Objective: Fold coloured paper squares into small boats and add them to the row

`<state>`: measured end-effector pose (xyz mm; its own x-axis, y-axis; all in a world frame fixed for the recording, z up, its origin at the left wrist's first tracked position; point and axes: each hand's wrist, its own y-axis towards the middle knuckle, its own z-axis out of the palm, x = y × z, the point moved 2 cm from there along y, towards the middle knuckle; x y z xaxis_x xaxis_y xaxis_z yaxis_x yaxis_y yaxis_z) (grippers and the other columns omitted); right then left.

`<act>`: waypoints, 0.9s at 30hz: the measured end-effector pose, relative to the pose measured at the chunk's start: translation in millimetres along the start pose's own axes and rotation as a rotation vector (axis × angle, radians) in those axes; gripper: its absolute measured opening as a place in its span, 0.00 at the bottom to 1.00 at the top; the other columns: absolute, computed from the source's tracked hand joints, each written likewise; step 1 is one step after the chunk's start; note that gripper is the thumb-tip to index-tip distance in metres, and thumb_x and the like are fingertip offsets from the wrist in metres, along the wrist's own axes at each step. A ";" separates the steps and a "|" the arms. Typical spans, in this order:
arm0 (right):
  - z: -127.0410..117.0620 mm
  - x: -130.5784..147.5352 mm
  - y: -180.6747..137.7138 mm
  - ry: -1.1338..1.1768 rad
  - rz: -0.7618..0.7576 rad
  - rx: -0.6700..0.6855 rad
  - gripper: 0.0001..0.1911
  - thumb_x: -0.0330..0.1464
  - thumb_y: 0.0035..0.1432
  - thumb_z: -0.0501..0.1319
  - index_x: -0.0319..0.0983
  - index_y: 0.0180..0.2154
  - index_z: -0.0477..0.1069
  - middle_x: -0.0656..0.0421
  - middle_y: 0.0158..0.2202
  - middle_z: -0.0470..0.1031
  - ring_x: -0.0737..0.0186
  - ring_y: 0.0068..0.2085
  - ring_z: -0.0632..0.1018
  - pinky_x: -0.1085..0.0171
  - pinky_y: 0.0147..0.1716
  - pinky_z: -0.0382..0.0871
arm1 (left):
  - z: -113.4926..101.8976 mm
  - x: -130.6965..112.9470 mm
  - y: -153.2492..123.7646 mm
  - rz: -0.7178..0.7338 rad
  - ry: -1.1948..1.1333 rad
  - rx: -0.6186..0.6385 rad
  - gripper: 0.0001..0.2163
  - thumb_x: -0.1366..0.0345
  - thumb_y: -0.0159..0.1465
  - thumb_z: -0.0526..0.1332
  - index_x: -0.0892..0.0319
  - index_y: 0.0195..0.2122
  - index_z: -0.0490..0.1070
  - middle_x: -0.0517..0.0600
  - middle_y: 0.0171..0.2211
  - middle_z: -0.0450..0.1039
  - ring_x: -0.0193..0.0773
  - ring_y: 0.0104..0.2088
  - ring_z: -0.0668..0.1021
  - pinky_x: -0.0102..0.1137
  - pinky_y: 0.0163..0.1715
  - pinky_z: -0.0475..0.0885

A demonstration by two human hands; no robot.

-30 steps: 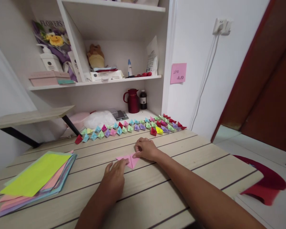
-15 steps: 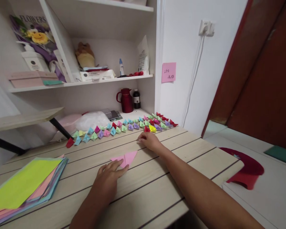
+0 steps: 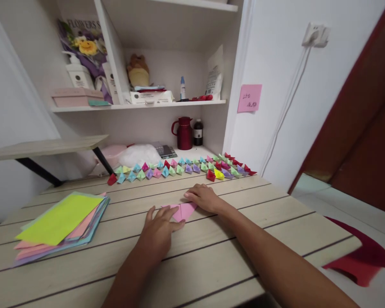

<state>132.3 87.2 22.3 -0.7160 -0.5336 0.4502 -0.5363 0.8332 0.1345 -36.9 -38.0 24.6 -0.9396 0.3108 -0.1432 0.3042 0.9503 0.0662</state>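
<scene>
A folded piece of pink paper [image 3: 186, 210] lies flat on the table, with a crease down its middle. My left hand [image 3: 158, 231] is open on its left side, fingers spread over the paper and thumb near the lower point. At the paper's right corner rests my right hand [image 3: 205, 199], low over the table, its fingers lying loosely forward with nothing seen in them. Beyond the hands stand rows of small folded paper boats in many colours, among them a red boat [image 3: 211, 175] and a yellow boat [image 3: 218, 174].
A stack of coloured paper sheets [image 3: 62, 220] lies at the left, yellow-green on top. Behind it is a raised wooden shelf [image 3: 51, 146] on black legs. At the back stand a dark red jug [image 3: 184, 133] and a dark bottle [image 3: 198, 132]. A red stool [image 3: 359, 252] is beyond the table's right edge.
My right hand has come back from beside the red boat to the pink paper's right corner. My left hand stays on the paper. The whole view has swung left.
</scene>
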 end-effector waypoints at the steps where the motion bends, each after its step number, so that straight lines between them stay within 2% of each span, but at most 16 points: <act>1: 1.4 2.4 -0.4 0.007 -0.023 0.012 0.20 0.47 0.64 0.50 0.45 0.43 0.75 0.53 0.44 0.72 0.50 0.50 0.68 0.55 0.47 0.56 | 0.2 0.1 -0.6 0.004 -0.005 -0.020 0.32 0.81 0.51 0.53 0.37 0.51 0.71 0.48 0.63 0.62 0.48 0.63 0.62 0.54 0.59 0.46; 4: 6.0 8.3 -0.8 0.043 -0.074 0.043 0.19 0.48 0.56 0.60 0.43 0.44 0.75 0.54 0.41 0.73 0.53 0.46 0.70 0.57 0.46 0.57 | 0.2 0.1 -2.2 0.003 -0.024 -0.054 0.32 0.81 0.52 0.54 0.36 0.49 0.72 0.47 0.65 0.58 0.49 0.64 0.59 0.55 0.59 0.43; 7: 10.2 12.2 0.0 0.095 -0.100 0.063 0.22 0.43 0.44 0.70 0.42 0.42 0.75 0.56 0.39 0.72 0.55 0.42 0.70 0.59 0.44 0.58 | -0.7 -0.2 -2.8 -0.002 -0.034 -0.060 0.30 0.79 0.51 0.57 0.36 0.48 0.73 0.49 0.66 0.55 0.52 0.66 0.55 0.57 0.59 0.42; 13: 16.6 10.9 1.5 0.267 -0.092 0.077 0.16 0.37 0.37 0.72 0.39 0.30 0.73 0.60 0.32 0.70 0.61 0.36 0.69 0.64 0.37 0.60 | -0.7 -1.5 -3.0 0.011 -0.042 -0.154 0.23 0.78 0.52 0.60 0.40 0.40 0.79 0.49 0.66 0.55 0.56 0.65 0.56 0.59 0.58 0.42; 17: 22.2 5.2 2.3 0.458 -0.058 0.081 0.15 0.38 0.40 0.70 0.37 0.26 0.68 0.65 0.25 0.67 0.68 0.27 0.66 0.68 0.27 0.58 | -2.6 -5.4 -2.9 0.015 -0.030 -0.358 0.21 0.82 0.52 0.57 0.47 0.33 0.80 0.50 0.64 0.59 0.54 0.63 0.62 0.58 0.59 0.47; 20: 23.6 5.4 3.2 0.588 -0.028 0.029 0.17 0.42 0.44 0.67 0.38 0.25 0.63 0.66 0.23 0.63 0.70 0.25 0.63 0.69 0.24 0.55 | -6.7 -8.4 -2.3 -0.019 -0.146 -0.577 0.23 0.82 0.56 0.53 0.50 0.44 0.76 0.55 0.60 0.64 0.49 0.59 0.68 0.53 0.57 0.57; 23: 21.7 12.4 2.0 0.696 -0.004 -0.034 0.20 0.45 0.45 0.66 0.38 0.25 0.60 0.66 0.22 0.61 0.71 0.23 0.61 0.69 0.23 0.53 | -7.8 -8.5 -1.2 -0.071 -0.391 -0.783 0.20 0.73 0.62 0.54 0.52 0.55 0.66 0.57 0.56 0.66 0.47 0.55 0.71 0.47 0.52 0.67; 27: 17.7 30.8 -4.4 1.005 -0.001 -0.102 0.24 0.46 0.40 0.70 0.39 0.24 0.59 0.66 0.21 0.62 0.71 0.23 0.60 0.69 0.23 0.52 | -2.9 -3.6 1.7 -0.187 -0.684 -0.923 0.24 0.64 0.60 0.61 0.53 0.58 0.60 0.57 0.54 0.63 0.45 0.49 0.75 0.43 0.48 0.71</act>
<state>104.7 64.5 19.9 0.0182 -0.2041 0.9788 -0.4626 0.8661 0.1892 -33.5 -37.6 28.2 -0.5916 0.3797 -0.7112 -0.3248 0.6951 0.6413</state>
